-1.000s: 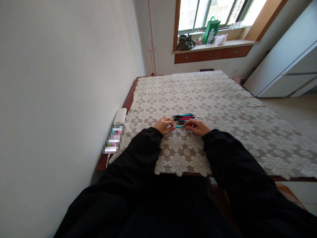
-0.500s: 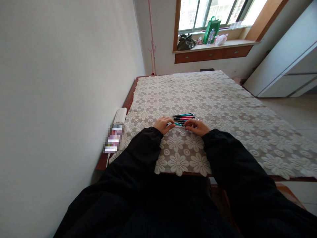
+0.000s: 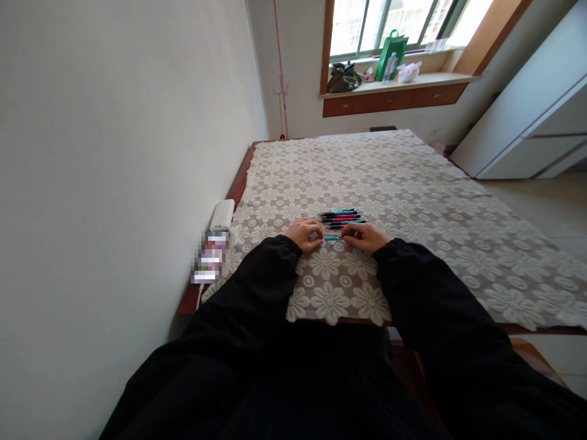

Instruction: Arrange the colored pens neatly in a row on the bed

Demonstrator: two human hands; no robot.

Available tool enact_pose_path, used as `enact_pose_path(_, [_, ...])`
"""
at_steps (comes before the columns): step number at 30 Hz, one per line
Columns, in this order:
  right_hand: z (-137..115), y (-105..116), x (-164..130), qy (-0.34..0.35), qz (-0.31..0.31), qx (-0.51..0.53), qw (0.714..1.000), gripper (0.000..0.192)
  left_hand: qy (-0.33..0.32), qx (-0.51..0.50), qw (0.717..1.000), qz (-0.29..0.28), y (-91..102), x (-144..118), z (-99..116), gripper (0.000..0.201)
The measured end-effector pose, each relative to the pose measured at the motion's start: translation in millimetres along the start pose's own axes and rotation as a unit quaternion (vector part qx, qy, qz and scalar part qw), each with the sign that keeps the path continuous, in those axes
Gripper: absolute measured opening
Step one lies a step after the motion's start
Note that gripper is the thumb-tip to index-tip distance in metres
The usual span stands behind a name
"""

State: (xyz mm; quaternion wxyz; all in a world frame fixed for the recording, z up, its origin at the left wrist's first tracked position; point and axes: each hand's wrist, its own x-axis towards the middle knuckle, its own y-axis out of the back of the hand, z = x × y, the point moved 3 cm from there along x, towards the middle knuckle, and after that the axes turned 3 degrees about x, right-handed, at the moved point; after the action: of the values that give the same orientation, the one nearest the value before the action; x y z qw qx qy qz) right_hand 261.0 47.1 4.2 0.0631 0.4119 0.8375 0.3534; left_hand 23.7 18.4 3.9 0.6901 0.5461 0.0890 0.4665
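Between my two hands lies a teal and black pen (image 3: 331, 238), level and close to the tablecloth. My left hand (image 3: 306, 234) is closed, its fingertips pinching the pen's left end. At the other end, the thumb and fingers of my right hand (image 3: 365, 236) pinch the dark part. Just beyond my hands, several pens (image 3: 342, 217) with black, teal and red barrels lie side by side in a loose row. The fingers partly hide both ends of the held pen.
A lace tablecloth (image 3: 330, 299) with flower patterns covers the table. On the left edge by the wall sit a white power bank (image 3: 222, 215) and a blurred phone-like item (image 3: 210, 258) with a white cable (image 3: 200, 296). Bags stand on the windowsill (image 3: 362, 87) beyond.
Both hands have lowered the teal pen slightly toward me, from a slant to nearly level. The row of pens beyond shows more fully now.
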Motion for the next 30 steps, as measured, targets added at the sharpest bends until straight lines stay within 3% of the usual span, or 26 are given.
enact_pose_path(8, [7,-3,0,0.056,0.009,-0.11,0.992,0.032,0.02,0.019,1.0,-0.008,-2.6,1,-4,0.006])
enact_pose_path(22, [-1,-8,-1,0.063,-0.01,-0.154,0.986,0.031,0.03,0.037,0.999,-0.006,-0.1,-1,-1,0.006])
enact_pose_path(30, [-9,-10,0,0.088,0.009,-0.181,0.979,0.017,0.031,0.032,0.999,-0.004,-1.4,0,-4,0.007])
